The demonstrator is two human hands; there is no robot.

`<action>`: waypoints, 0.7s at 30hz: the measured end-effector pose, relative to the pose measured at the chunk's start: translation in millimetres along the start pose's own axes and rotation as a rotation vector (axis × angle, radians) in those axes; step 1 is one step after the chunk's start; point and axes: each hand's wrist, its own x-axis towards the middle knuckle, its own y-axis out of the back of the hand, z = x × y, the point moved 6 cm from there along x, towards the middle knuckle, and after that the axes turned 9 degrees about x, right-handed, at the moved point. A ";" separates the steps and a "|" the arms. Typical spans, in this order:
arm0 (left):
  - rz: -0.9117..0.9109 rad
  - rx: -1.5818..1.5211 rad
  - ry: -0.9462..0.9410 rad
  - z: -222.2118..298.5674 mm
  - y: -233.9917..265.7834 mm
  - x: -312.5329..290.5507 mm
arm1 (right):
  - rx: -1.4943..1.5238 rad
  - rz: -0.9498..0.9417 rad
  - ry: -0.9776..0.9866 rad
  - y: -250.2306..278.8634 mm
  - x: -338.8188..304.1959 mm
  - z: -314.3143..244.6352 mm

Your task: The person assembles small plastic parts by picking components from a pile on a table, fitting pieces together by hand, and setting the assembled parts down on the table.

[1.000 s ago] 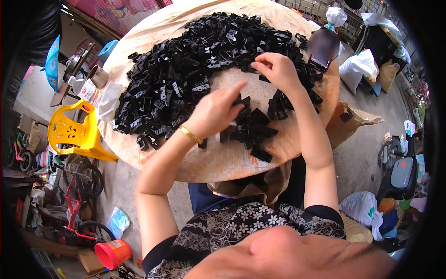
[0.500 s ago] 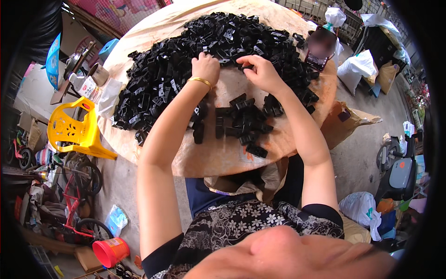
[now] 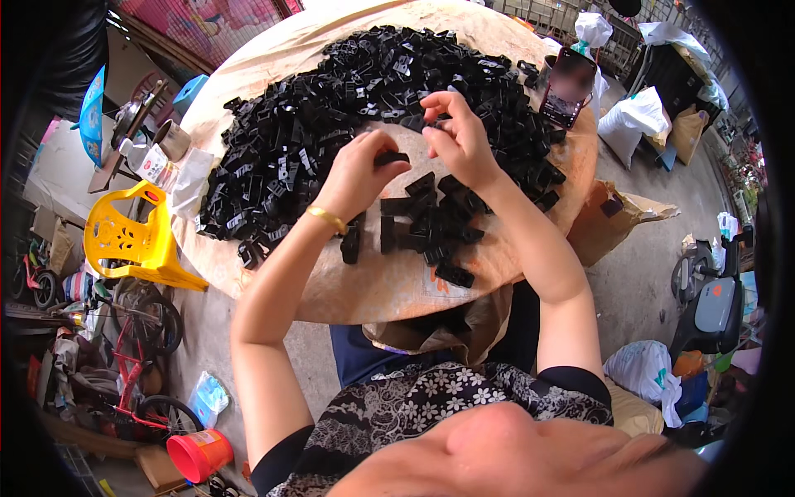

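A wide heap of small black plastic parts covers the far and left side of the round table. My left hand is closed, pinching one black plastic part above the table, just in front of the heap. To its right, my right hand curls its thumb and fingers by the heap's near edge. A dark piece shows between those fingertips, partly hidden. Nearer to me, a smaller loose group of black parts lies between my forearms.
The round table has a tan cover. A phone stands at its far right. Around it are a yellow chair, a cardboard box, a red bucket, bicycles, white sacks and a scooter.
My left hand has drawn back from the heap toward me, with a black plastic part now showing in its pinch. My right hand stays near the heap, its fingers turned more upright.
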 end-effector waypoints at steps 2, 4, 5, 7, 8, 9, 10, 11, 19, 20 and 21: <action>-0.016 -0.254 0.120 -14.4 -8.1 -8.6 | 0.077 -0.076 0.042 -12.9 -4.6 -7.4; 0.015 -0.660 0.315 -19.5 -10.9 -17.5 | 0.038 -0.179 0.017 -24.1 -8.9 -7.8; 0.012 -0.662 0.317 -17.2 -10.1 -16.5 | 0.011 -0.235 0.000 -29.3 -10.3 -7.9; 0.163 -0.978 0.337 -18.0 -3.7 -15.1 | 0.051 -0.243 -0.017 -32.2 -11.3 2.9; 0.145 -1.084 0.365 -25.7 -8.6 -17.6 | 0.092 -0.254 -0.031 -33.5 -12.0 6.9; 0.144 -1.084 0.365 -27.4 -9.1 -18.7 | 0.093 -0.253 -0.032 -35.1 -11.3 5.7; 0.173 -1.227 0.391 -29.5 -10.1 -21.1 | 0.079 -0.232 -0.056 -35.5 -10.8 4.3; 0.203 -1.370 0.417 -32.0 -11.3 -22.9 | 0.066 -0.212 -0.080 -35.8 -10.1 4.6; 0.139 -0.876 0.300 -29.1 -3.9 -25.0 | -0.179 -0.189 -0.011 -36.4 -13.7 -3.0; 0.145 -0.878 0.311 -28.5 -4.2 -26.0 | -0.236 -0.199 0.061 -38.2 -14.2 -8.4; 0.148 -0.881 0.318 -27.1 -3.9 -25.3 | -0.238 -0.199 0.061 -37.4 -14.6 -4.8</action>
